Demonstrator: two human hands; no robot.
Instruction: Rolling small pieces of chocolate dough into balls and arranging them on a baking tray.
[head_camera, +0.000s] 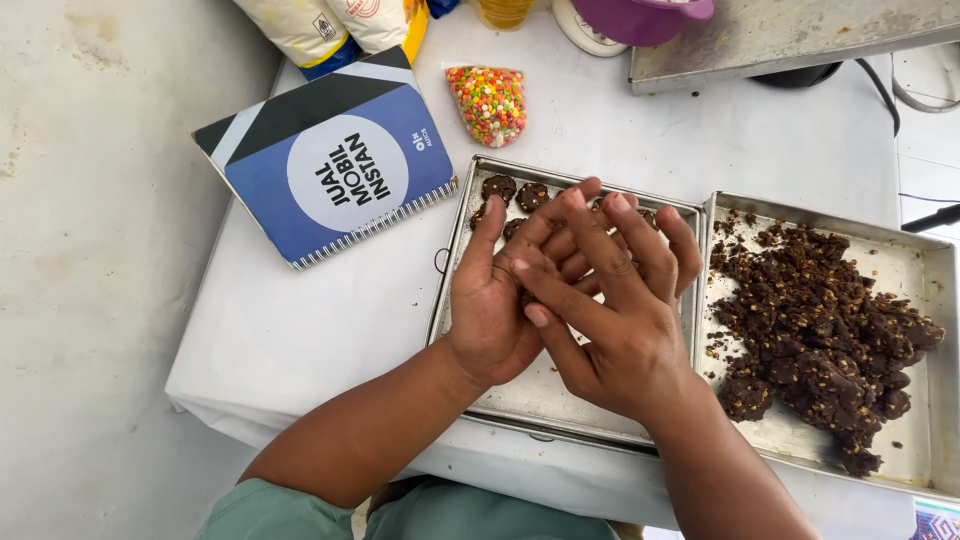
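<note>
Far left: spiral notebook (335, 160), out of the work. My left hand (497, 300) cups under, my right hand (610, 315) presses flat across it, shaping a dough piece (526, 297) over the cookie tray (560, 405). Right: dough heap (825, 335), within reach.

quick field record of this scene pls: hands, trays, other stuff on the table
left hand: palm up, under the right hand, over the left tray
right hand: laid across the left palm, fingers spread
between palms: a dark bit shows, mostly hidden
left tray: metal, a few small dark cookie rounds at its far end
right tray: metal, pile of dark crumbly dough
bag of coloured sprinkles: beyond the left tray
spiral notebook: blue cover, left of the trays
table: white covering
</note>
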